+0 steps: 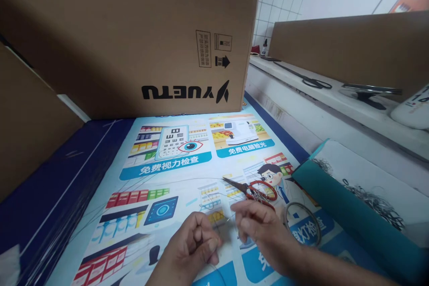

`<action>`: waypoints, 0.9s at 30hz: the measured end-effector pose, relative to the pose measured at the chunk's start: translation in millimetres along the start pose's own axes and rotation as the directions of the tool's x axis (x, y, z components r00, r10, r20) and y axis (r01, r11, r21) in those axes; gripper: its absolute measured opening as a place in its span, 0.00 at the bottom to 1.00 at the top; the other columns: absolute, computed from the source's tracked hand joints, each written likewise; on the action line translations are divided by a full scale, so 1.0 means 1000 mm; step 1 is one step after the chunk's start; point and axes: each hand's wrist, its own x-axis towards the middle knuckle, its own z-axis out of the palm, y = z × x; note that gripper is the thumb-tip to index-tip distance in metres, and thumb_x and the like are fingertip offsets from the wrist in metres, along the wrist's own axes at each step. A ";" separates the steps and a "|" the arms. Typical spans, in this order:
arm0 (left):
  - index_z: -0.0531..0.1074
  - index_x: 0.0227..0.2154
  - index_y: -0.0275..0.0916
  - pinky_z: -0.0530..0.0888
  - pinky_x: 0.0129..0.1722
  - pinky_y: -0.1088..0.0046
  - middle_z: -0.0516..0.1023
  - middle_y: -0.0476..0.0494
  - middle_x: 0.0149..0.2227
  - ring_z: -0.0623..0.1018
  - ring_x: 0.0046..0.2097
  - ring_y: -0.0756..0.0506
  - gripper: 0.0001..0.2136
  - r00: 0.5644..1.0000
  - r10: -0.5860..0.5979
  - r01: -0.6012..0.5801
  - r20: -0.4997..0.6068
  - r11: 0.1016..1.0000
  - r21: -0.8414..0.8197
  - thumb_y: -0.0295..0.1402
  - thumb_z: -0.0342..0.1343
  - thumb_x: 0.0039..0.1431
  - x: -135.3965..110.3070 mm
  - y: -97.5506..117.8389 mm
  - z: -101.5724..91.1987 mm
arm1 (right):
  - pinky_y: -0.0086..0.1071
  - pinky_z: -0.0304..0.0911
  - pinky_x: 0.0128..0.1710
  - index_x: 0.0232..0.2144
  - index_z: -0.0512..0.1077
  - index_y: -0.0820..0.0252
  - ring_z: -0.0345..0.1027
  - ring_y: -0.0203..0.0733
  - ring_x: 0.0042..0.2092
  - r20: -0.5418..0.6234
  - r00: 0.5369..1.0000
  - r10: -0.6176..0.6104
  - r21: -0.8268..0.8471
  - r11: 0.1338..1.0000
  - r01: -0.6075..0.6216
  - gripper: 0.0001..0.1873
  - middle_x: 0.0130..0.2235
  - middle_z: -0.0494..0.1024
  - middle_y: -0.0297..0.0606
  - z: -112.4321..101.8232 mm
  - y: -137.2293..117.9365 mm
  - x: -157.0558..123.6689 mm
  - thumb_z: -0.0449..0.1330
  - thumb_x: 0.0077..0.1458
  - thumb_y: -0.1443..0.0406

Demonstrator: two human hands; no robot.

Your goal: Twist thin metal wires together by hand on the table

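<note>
My left hand [191, 248] is closed at the lower middle, thumb pressed against the fingers on a thin line, whose loose part trails below the hand. My right hand [263, 234] is just to the right, its fingers curled in; a fine strand runs to its fingertips, and the exact grip is hard to make out. Between the hands a tiny shiny bit shows, too small to name. Scissors with red handles [253, 190] lie just beyond my right hand, with small thin metal pieces on the handles. A coiled ring [317, 228] lies beside my right wrist.
A teal open box [351, 210] at right holds many small dark wire-like metal pieces. A big cardboard carton [161, 40] stands at the back, another brown panel [30, 120] at left. Black-handled scissors [317, 83] lie on the white ledge [355, 109]. Thin strands cross the printed mat [181, 194].
</note>
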 end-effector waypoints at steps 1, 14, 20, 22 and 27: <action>0.62 0.28 0.39 0.63 0.24 0.79 0.73 0.54 0.23 0.72 0.22 0.53 0.16 1.000 -0.001 0.001 0.019 1.000 -0.014 0.40 0.63 0.48 0.000 -0.002 0.001 | 0.29 0.56 0.29 0.39 0.75 0.59 0.61 0.33 0.27 0.052 0.999 0.006 -0.068 0.998 -0.003 0.15 0.27 0.69 0.32 0.003 0.000 -0.001 0.65 0.49 0.60; 0.62 0.29 0.39 0.65 0.27 0.77 0.71 0.54 0.21 0.72 0.26 0.52 0.09 0.995 -0.086 0.076 0.053 0.983 0.168 0.32 0.59 0.53 -0.004 0.006 0.009 | 0.31 0.61 0.32 0.31 0.79 0.59 0.67 0.39 0.31 0.238 0.961 -0.144 -0.490 0.836 0.246 0.05 0.27 0.74 0.37 0.008 -0.006 0.003 0.64 0.51 0.64; 0.62 0.29 0.39 0.66 0.29 0.76 0.71 0.53 0.22 0.73 0.27 0.51 0.06 0.993 -0.110 0.097 0.049 0.971 0.219 0.30 0.55 0.55 -0.005 0.014 0.008 | 0.29 0.61 0.32 0.28 0.77 0.60 0.67 0.38 0.31 0.227 0.970 -0.087 -0.528 0.826 0.197 0.05 0.28 0.74 0.36 0.005 -0.010 0.004 0.62 0.52 0.64; 0.64 0.31 0.39 0.68 0.31 0.76 0.74 0.51 0.27 0.74 0.30 0.50 0.05 0.994 -0.111 0.104 0.013 0.966 0.237 0.30 0.56 0.54 -0.005 0.016 0.006 | 0.29 0.61 0.31 0.28 0.75 0.61 0.67 0.37 0.31 0.185 0.981 -0.064 -0.551 0.819 0.158 0.05 0.28 0.74 0.36 0.002 -0.011 0.004 0.61 0.52 0.65; 0.67 0.35 0.39 0.69 0.35 0.73 0.78 0.46 0.35 0.75 0.36 0.47 0.06 0.992 -0.062 0.096 -0.105 0.931 0.353 0.31 0.55 0.54 -0.003 0.019 -0.006 | 0.27 0.62 0.28 0.27 0.73 0.63 0.66 0.36 0.29 0.097 0.993 0.065 -0.603 0.798 0.007 0.03 0.27 0.73 0.35 -0.008 -0.011 0.004 0.60 0.50 0.67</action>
